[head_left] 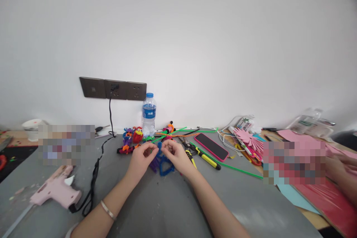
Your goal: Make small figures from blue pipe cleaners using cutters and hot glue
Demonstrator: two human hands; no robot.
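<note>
My left hand [142,156] and my right hand [177,154] meet at mid-table, thumb and fingers of each pinched together. Between the fingertips stands the upper end of a blue pipe cleaner [160,145], and both hands appear closed on it. Its bent lower part forms a blue loop [166,171] beneath my right hand. A purple fuzzy piece [154,164] shows between my wrists, partly hidden. Behind my hands lie a purple and orange pipe-cleaner figure [127,137], a red one [137,134] and loose green pipe cleaners [173,132].
Yellow-handled pliers [208,158] and a pink-cased phone [212,147] lie right of my hands. A water bottle [149,115] stands against the wall. At left rests a pink glue gun [54,189] with its black cord [95,174]. Another person's hand [340,169] is at far right.
</note>
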